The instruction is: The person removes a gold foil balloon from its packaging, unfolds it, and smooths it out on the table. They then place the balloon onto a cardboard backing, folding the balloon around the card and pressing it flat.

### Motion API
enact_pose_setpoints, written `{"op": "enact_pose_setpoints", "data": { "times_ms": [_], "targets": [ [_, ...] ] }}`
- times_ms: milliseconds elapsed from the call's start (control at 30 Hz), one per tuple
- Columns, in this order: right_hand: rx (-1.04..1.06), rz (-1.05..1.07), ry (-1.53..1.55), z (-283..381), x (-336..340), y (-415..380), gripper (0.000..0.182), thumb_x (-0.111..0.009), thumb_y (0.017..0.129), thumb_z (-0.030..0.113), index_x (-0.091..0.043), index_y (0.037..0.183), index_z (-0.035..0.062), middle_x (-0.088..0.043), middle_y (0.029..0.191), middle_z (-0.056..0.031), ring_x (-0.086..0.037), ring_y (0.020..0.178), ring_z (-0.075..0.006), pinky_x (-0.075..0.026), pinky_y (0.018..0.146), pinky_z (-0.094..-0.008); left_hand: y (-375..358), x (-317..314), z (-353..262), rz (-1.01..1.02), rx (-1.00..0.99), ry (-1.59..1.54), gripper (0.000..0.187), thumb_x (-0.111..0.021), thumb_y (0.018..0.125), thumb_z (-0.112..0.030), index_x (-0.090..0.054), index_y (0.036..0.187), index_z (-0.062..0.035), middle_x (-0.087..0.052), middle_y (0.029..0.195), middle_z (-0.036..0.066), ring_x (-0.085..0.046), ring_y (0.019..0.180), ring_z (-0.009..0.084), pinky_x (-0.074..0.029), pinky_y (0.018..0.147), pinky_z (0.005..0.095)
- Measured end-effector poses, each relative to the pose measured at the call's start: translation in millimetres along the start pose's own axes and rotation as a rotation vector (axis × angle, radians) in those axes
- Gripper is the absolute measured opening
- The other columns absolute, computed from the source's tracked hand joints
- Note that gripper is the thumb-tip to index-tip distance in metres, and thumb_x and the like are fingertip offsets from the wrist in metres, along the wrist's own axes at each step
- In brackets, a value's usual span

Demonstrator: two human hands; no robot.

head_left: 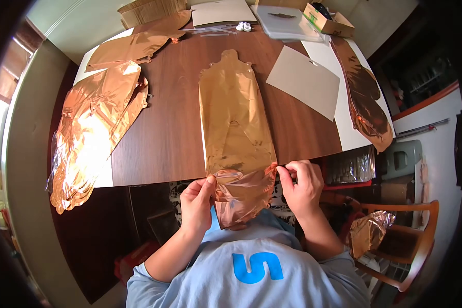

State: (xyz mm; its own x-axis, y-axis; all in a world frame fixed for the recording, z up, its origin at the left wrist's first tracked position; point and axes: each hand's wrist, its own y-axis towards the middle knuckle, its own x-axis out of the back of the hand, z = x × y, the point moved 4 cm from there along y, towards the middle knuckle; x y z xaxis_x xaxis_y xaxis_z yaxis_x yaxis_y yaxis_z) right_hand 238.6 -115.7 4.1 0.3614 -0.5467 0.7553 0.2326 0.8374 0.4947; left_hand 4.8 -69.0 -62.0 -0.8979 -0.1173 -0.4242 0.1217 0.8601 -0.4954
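Note:
A long flat copper-gold foil balloon (233, 113) lies down the middle of the table, its tabbed narrow end pointing away from me. Its near part hangs over the front edge toward my lap, creased and shiny. My left hand (196, 200) pinches the left edge of the foil between thumb and fingers. On the opposite edge, my right hand (303, 186) pinches a gathered bit of the foil with thumb and forefinger. Both hands are at the table's front edge, level with each other.
More copper foil balloons (95, 118) lie in a pile on the left, with another foil piece (362, 92) at the right edge. A grey-white card (305, 79), a plastic case (287, 23) and a small box (328, 20) are farther back. A wooden chair (423, 236) stands at right.

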Motion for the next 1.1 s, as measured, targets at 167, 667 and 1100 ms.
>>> {"op": "enact_pose_setpoints", "data": {
  "times_ms": [167,667,1100],
  "targets": [
    [0.527,0.065,0.094,25,-9,14,0.032,-0.070,0.082,0.013,-0.069,0.113,0.0034,-0.067,0.113,-0.0120,-0.062,0.107,-0.0282,-0.050,0.093,-0.0437,-2,-3,-1,-0.012,-0.013,-0.016,0.016,-0.069,0.096,-0.017,-0.067,0.093,-0.0021,-0.063,0.078,-0.001,-0.050,0.064,0.0052,-0.041,0.059,0.0214],
    [0.578,0.073,0.050,9,-25,17,0.023,-0.063,0.089,0.012,-0.073,0.108,0.0054,-0.071,0.113,-0.0079,-0.065,0.109,-0.0243,-0.051,0.091,-0.0392,-15,7,-48,-0.013,-0.761,1.107,0.016,-0.079,0.083,-0.012,-0.069,0.092,-0.0025,-0.069,0.086,0.009,-0.066,0.083,0.0218,-0.052,0.079,0.0322],
    [0.487,0.048,0.157,3,-27,16,0.028,-0.072,0.081,0.010,-0.072,0.109,0.0057,-0.067,0.117,-0.0085,-0.064,0.106,-0.0236,-0.048,0.088,-0.0387,9,-26,-70,0.338,-1.570,1.408,0.032,-0.083,0.073,-0.019,-0.074,0.102,-0.0088,-0.069,0.109,0.005,-0.065,0.105,0.0245,-0.051,0.090,0.0414]
  ]
}}
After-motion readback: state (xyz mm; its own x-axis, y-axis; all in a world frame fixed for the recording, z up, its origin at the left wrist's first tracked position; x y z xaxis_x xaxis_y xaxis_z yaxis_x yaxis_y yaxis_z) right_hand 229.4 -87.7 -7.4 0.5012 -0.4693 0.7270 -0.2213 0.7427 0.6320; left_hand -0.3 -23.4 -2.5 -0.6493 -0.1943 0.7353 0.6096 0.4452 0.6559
